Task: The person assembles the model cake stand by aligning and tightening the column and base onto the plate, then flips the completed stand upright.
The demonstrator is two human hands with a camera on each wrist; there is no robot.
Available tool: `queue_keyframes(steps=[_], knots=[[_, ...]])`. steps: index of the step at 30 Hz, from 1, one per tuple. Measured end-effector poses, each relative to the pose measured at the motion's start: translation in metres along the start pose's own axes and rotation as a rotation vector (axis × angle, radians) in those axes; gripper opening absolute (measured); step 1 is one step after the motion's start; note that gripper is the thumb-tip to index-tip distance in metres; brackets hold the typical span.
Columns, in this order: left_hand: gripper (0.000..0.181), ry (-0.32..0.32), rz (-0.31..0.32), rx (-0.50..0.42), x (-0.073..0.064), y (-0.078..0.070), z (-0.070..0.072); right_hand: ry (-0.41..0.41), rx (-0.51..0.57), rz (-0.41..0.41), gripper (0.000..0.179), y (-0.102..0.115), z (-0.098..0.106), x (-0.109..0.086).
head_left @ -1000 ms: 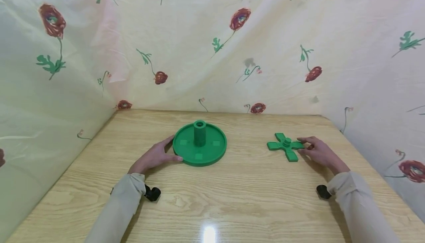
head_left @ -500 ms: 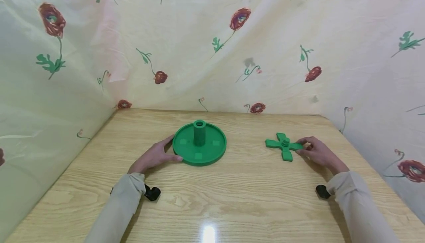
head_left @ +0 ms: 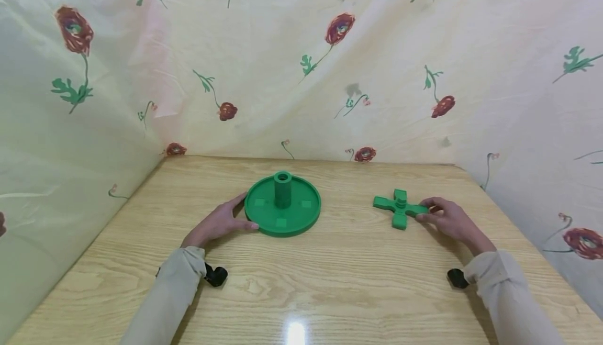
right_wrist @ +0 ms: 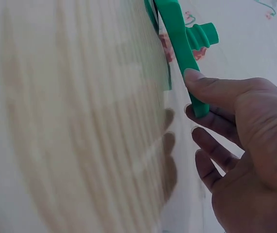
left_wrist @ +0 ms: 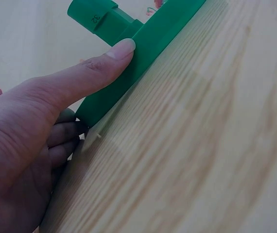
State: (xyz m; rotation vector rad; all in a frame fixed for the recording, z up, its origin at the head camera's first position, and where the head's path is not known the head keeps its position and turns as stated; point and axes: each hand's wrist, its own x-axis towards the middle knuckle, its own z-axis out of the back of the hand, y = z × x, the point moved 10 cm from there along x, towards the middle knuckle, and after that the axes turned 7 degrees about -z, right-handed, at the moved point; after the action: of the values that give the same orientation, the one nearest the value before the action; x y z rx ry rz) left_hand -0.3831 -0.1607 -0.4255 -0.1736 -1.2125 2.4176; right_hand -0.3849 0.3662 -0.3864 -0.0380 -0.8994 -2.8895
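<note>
A green round base (head_left: 264, 219) with a raised rim lies on the table. Upright in its middle stands a hollow green post (head_left: 282, 192), marked 32 in the left wrist view. My left hand (head_left: 221, 223) grips the base's left edge, thumb against the rim and the other fingers behind. Farther right, my right hand (head_left: 449, 219) pinches one arm of a green four-armed cross (head_left: 399, 214) between thumb and forefinger. A short ribbed stub (right_wrist: 202, 36) sticks out of the cross's middle. In the right wrist view the cross is tilted and held clear of the table.
The wooden table (head_left: 301, 277) runs back to a flower-printed cloth (head_left: 282, 62), which also hangs at both sides. A black wrist-worn device shows below each cuff. A light glare lies on the table's front.
The cross has shifted a little left, turned and tilted upward in my right hand, which has moved slightly left. My left hand and the round base have stayed in place.
</note>
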Motion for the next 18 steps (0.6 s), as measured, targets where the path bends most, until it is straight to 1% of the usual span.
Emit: queue_keyframes(steps=[6, 10, 13, 18], knots=[[0.110, -0.003, -0.011, 0.004, 0.001, -0.002, 0.001, -0.077, -0.004, 0.047, 0.031, 0.013, 0.006, -0.004], [0.110, -0.004, -0.015, 0.008, 0.001, -0.003, 0.001, -0.131, 0.005, 0.093, 0.027, 0.025, 0.009, -0.007], [0.110, -0.003, -0.014, 0.007, 0.001, -0.002, 0.001, -0.164, 0.034, 0.117, 0.027, 0.036, 0.011, -0.009], [0.110, -0.001, -0.005, 0.001, 0.001, 0.000, 0.000, -0.187, 0.101, 0.148, 0.028, 0.056, 0.008, -0.010]])
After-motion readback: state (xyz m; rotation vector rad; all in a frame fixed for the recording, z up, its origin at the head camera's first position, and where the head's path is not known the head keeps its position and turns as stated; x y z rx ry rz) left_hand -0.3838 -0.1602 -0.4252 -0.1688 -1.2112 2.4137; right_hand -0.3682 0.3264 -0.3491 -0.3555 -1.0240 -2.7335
